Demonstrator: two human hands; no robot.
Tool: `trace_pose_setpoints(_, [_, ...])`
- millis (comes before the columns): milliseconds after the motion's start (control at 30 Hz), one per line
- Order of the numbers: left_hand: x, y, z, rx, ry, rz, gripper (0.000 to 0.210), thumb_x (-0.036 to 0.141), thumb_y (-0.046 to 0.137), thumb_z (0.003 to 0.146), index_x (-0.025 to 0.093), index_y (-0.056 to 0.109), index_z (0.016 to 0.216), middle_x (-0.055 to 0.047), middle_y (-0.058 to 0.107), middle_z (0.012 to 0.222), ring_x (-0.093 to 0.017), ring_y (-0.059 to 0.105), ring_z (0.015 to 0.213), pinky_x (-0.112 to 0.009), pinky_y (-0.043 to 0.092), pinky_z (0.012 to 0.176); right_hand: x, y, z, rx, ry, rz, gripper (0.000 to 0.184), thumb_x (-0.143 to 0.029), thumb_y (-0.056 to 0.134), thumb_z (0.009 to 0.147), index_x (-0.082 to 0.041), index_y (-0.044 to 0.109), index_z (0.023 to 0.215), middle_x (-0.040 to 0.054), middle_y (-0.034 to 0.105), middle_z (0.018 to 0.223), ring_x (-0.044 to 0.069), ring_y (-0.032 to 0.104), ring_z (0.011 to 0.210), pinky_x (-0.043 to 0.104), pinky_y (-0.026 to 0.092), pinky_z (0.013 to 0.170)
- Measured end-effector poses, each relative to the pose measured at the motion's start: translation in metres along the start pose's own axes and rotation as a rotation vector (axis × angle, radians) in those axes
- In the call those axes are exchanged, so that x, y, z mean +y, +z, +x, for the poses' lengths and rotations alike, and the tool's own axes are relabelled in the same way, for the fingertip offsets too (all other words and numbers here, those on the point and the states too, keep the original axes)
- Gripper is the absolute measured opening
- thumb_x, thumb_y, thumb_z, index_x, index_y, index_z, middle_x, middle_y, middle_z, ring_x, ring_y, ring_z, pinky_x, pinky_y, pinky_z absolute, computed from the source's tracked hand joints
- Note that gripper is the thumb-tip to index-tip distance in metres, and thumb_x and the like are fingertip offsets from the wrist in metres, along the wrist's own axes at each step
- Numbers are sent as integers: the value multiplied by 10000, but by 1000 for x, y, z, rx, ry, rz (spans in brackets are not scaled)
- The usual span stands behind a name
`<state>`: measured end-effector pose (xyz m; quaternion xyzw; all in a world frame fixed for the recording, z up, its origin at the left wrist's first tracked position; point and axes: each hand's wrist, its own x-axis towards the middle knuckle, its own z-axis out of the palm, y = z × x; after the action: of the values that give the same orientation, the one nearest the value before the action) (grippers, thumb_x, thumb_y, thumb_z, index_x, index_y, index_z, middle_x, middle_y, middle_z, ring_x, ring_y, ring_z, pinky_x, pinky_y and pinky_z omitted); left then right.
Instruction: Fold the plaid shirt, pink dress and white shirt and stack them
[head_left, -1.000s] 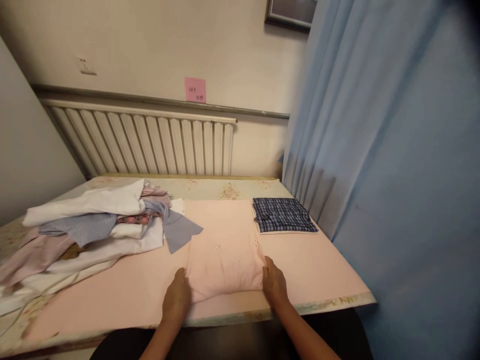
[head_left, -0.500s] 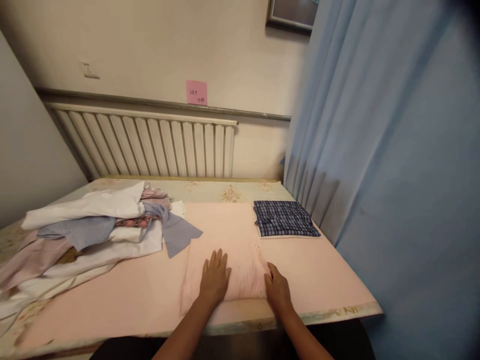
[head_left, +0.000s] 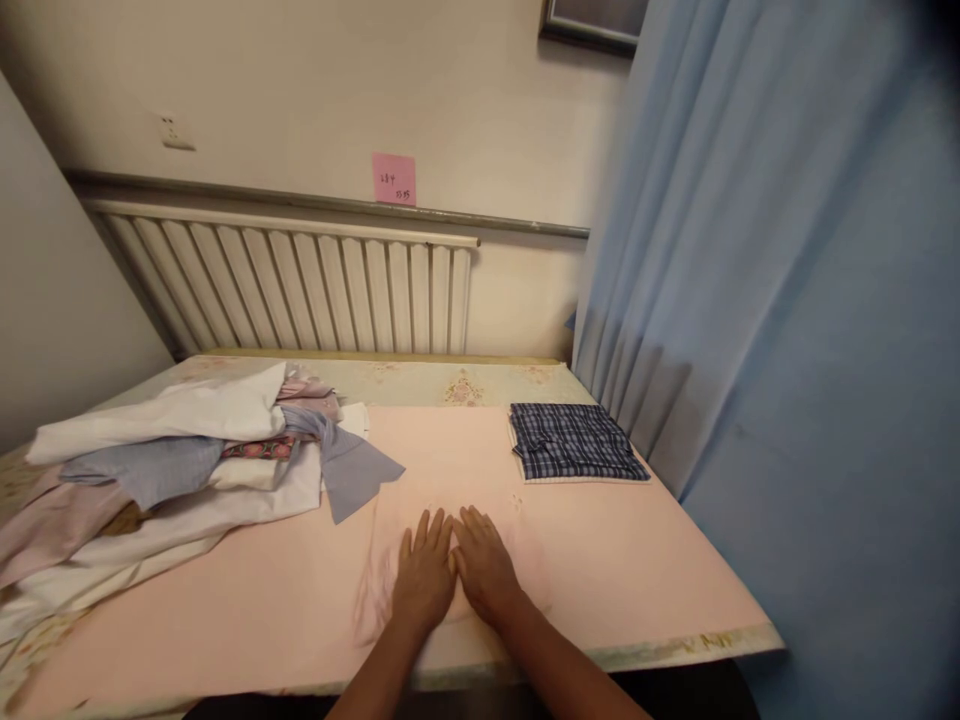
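Note:
A pale pink garment (head_left: 517, 555), partly folded, lies near the table's front edge and almost matches the pink cover (head_left: 247, 590) beneath it. My left hand (head_left: 425, 575) rests flat on the garment, fingers stretched forward. Right beside it, my right hand (head_left: 486, 565) also lies flat on the cloth, its fingertips close to those of the left. Both palms cover the middle of the garment, so that part is hidden. Its wrinkled left edge shows beyond my left hand.
A loose heap of clothes (head_left: 180, 460) lies at the left. A folded dark plaid garment (head_left: 574, 440) sits at the back right. A blue curtain (head_left: 720, 300) hangs along the right side. Behind the table stand a radiator (head_left: 315, 285) and a wall with a pink note (head_left: 394, 180).
My right hand has left the garment's right edge and moved left, beside my left hand. My left hand stays at about the same place on the cloth.

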<state>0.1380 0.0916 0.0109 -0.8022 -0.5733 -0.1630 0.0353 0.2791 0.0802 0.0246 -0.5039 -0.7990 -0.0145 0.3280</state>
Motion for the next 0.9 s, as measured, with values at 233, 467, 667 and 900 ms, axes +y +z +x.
trace_pose_setpoints(233, [-6,2,2,12,-6,27,491,331,337,944,245,415,1421,-29,363,1516,-272,230,1427,-513,247,1116,20,9,-9,-57,20,-133,395,-256,466,937,-190,518,1324,97,505,1400,250,362,1363,511,260,1130])
trace_pose_setpoints(467, [-18,-1,1,7,-24,57,524,399,328,951,224,378,1443,-43,332,1530,-289,229,1427,-524,235,1123,30,-1,-12,-87,66,-199,429,-304,434,954,-181,475,1363,85,428,1462,258,308,1392,509,259,1126])
trace_pose_setpoints(667, [-33,-3,-4,17,-44,77,567,441,301,955,188,334,1462,-70,321,1533,-282,254,1419,-507,238,1124,40,-5,-19,-54,88,-244,451,-334,437,955,-196,452,1384,90,423,1465,257,331,1381,495,261,1124])
trace_pose_setpoints(900, [-52,-2,-13,5,-84,106,579,458,291,952,164,367,1446,-79,336,1525,-282,249,1421,-486,223,1130,50,-10,-31,-62,138,-264,452,-337,431,957,-168,461,1375,110,437,1452,262,336,1379,488,260,1126])
